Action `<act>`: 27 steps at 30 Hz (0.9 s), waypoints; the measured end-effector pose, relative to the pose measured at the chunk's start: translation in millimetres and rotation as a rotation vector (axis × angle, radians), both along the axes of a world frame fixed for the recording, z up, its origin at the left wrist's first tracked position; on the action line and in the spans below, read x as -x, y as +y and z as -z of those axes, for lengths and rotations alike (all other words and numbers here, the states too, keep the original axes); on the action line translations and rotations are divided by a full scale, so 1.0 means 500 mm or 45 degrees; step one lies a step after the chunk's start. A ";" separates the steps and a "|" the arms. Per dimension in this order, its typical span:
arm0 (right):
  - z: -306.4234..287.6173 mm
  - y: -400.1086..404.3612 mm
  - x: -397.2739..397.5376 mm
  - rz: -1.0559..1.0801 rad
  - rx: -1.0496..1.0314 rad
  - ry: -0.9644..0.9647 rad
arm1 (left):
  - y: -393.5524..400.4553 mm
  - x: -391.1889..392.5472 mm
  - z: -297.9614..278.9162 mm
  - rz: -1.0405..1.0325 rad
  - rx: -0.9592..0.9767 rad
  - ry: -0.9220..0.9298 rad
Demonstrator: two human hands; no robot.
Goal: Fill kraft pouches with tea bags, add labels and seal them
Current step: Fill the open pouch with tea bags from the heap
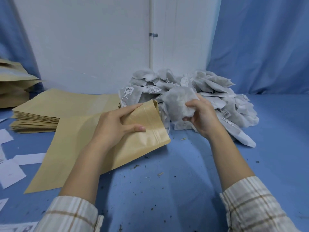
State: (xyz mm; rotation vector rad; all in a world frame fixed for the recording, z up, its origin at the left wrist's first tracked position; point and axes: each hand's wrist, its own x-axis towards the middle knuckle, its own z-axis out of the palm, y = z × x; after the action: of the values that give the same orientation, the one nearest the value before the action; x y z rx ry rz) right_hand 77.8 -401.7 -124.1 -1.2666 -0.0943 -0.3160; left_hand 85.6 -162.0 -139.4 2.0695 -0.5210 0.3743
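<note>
On blue table (184, 164), L hand (115, 124) fingers pinching pouch (75, 148), R hand (202, 118) clutching tea bags (177, 101)

a blue cloth (184, 173) is spread over the work surface and is littered with dark specks and dry crumbs (136, 166). a white wall (92, 39) is seen behind, with a white pipe (151, 51) clamped upright to it, flanked by blue curtains (260, 39).

White wall (87, 39) at rear, with a vertical white pipe (151, 52) held by a metal clamp (153, 35). Blue curtains (260, 44) hang either side. Counter (184, 164) covered in blue cloth, scattered with dark debris; lighting even and diffuse
</note>
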 end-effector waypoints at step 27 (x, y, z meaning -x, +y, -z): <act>0.009 0.078 0.019 -0.466 1.030 0.329 | -0.049 0.023 -0.015 0.278 0.016 -0.055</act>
State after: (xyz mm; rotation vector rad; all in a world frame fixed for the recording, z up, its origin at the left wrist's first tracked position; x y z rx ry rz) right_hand 68.4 -362.4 -128.5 -2.0388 -0.2448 0.2382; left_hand 73.9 -186.3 -131.7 1.9718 -0.7608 0.2931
